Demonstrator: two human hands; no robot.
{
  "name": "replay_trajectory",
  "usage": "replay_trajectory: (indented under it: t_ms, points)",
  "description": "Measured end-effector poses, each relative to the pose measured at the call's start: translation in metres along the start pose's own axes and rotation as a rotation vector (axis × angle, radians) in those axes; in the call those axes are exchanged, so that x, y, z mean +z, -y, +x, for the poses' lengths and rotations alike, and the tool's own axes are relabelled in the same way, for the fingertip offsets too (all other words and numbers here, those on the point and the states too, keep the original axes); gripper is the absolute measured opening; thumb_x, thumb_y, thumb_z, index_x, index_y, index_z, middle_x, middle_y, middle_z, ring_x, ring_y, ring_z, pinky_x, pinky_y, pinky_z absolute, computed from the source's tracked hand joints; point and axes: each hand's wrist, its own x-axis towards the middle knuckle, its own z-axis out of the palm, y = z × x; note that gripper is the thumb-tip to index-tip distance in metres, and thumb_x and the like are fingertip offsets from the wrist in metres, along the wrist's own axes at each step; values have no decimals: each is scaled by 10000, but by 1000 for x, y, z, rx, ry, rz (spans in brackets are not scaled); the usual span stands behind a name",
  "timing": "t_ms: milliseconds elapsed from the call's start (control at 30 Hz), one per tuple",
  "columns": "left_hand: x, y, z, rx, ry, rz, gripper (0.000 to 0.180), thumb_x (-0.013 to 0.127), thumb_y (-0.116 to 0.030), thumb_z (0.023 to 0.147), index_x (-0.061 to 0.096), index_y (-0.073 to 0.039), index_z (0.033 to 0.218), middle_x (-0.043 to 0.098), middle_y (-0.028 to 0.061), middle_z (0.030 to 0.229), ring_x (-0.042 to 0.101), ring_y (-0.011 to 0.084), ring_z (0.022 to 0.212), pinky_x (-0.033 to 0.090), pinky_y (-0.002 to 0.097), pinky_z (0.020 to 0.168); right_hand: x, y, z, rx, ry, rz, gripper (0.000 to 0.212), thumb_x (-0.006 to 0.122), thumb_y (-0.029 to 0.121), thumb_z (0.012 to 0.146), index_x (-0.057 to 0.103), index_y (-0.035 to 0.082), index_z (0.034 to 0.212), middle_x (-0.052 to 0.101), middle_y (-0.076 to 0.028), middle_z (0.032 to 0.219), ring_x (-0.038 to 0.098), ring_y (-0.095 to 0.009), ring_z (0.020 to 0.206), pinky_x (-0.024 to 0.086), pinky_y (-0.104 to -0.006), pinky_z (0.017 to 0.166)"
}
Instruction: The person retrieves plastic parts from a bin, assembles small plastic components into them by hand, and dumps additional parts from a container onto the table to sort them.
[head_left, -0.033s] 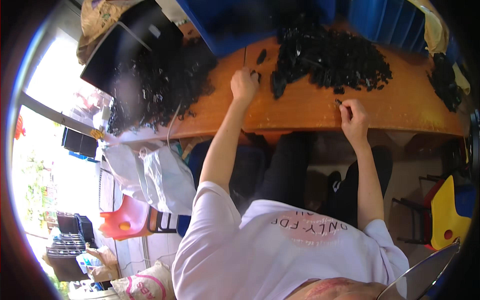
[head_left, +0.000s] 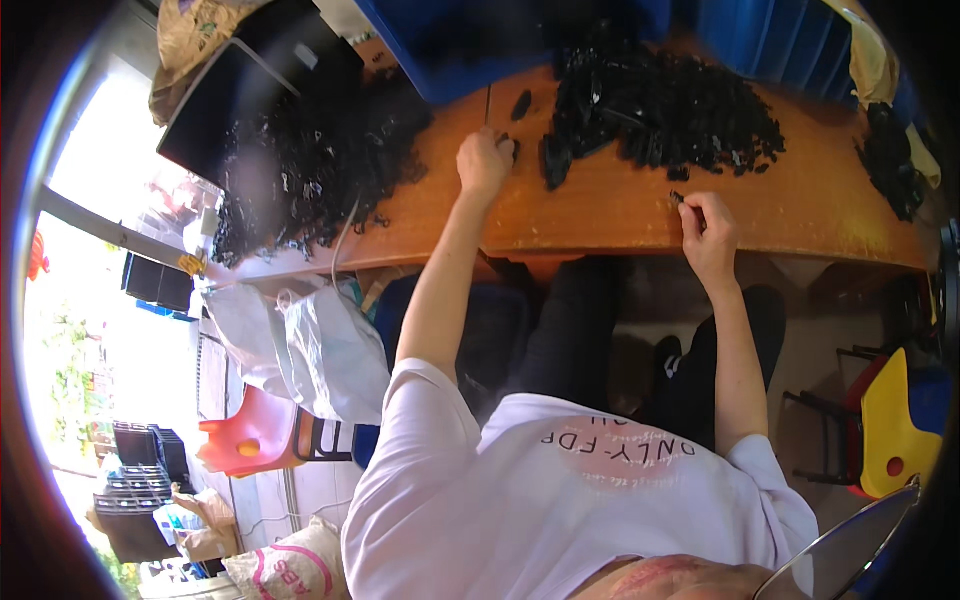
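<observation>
My left hand (head_left: 484,165) is closed over the wooden table, its fingers curled round a small black piece (head_left: 516,150) that shows at their right side. A thin dark line runs up from this hand; whether it is a tool or a seam in the tabletop I cannot tell. Near the table's front edge, my right hand (head_left: 708,225) pinches a tiny black part (head_left: 676,199) between thumb and forefinger. Beyond the hands lies a heap of black plastic parts (head_left: 690,115). A single dark oval piece (head_left: 522,105) sits apart, just past my left hand.
A larger black heap (head_left: 300,165) spreads from a tipped black box (head_left: 215,110) at the left. Blue bins (head_left: 425,60) stand at the far side. White sacks (head_left: 330,355) hang below the table's left part. A yellow chair (head_left: 900,425) is at the right, a pink chair (head_left: 250,435) at left.
The view has shifted very slightly. Both hands keep nearly the same place and the same closed hold.
</observation>
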Motion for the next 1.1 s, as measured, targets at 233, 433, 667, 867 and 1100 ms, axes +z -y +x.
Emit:
replay_trajectory:
  t_ms: [233,433,667,867,1100]
  points:
    - [-32,-15,-1,-266,336,-89,371,735,-268,806,723,35,1019,722,235,964,688,382,980,521,454,866,11,12,-7,-72,-42,57,116,691,-34,842,613,37,892,634,-101,821,626,-277,728,497,-353,647]
    - [-26,-8,-32,-145,178,14,308,739,-272,825,729,20,925,725,210,964,676,365,986,517,431,857,13,22,-13,-45,-30,81,116,688,-36,838,614,35,893,652,-108,859,637,-294,753,505,-369,660]
    - [-26,-7,-38,-188,-104,-151,296,729,-274,875,725,22,891,723,191,828,712,332,802,540,414,761,22,37,-14,-137,-101,99,137,694,-47,827,617,32,909,665,-121,888,653,-305,775,520,-370,662]
    - [-49,-61,-60,-298,-282,-664,377,572,-261,1025,621,102,933,712,162,774,693,210,595,561,294,537,22,47,-17,-290,-161,89,198,718,-61,796,619,43,933,679,-99,908,652,-296,748,522,-366,620]
    - [-26,-117,-150,-715,267,-1529,370,515,-363,1068,577,-3,1012,708,170,1041,711,216,835,612,366,731,15,90,-17,-329,-138,212,229,726,-56,781,640,57,961,679,-86,893,643,-268,724,522,-345,610]
